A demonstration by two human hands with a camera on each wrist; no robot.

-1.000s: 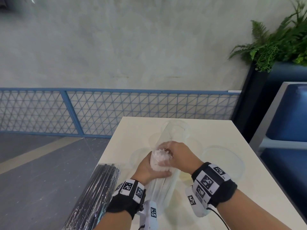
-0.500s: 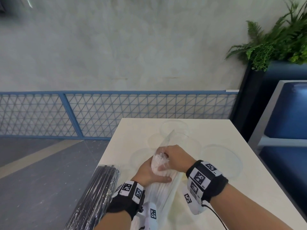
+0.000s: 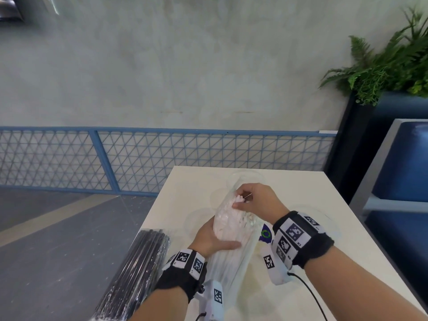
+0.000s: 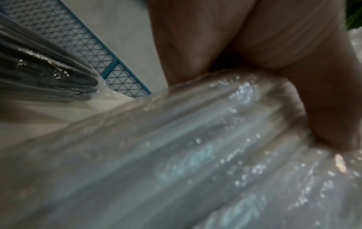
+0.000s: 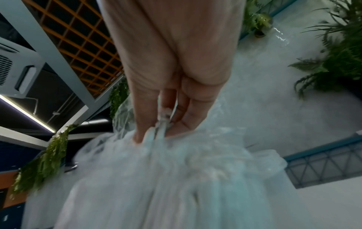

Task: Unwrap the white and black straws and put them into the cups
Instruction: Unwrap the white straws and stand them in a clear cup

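Observation:
A clear plastic pack of white straws (image 3: pixel 228 230) is held tilted over the white table (image 3: pixel 324 228). My left hand (image 3: pixel 214 237) grips the pack around its middle, thumb across the front; in the left wrist view the left hand (image 4: pixel 254 62) presses into the pack (image 4: pixel 176 155). My right hand (image 3: pixel 253 200) pinches a few white straw tips (image 3: pixel 238 199) at the pack's open top. The right wrist view shows the right hand (image 5: pixel 162 124) pinching straw ends above the crumpled wrapper (image 5: pixel 176 170). A wrapped pack of black straws (image 3: pixel 136 272) lies at the table's left edge. Clear cups (image 3: pixel 246 178) stand behind the hands.
More clear cups, hard to make out, stand at the left (image 3: pixel 196 218) and right (image 3: pixel 324 225) of the hands. A blue mesh railing (image 3: pixel 162 156) runs behind the table. A blue seat (image 3: pixel 403 181) and a planter with ferns (image 3: pixel 389 66) are at the right.
Both hands have lifted the white straw pack and tilted it more upright. My right hand has moved up to the pack's open top and now pinches straw ends.

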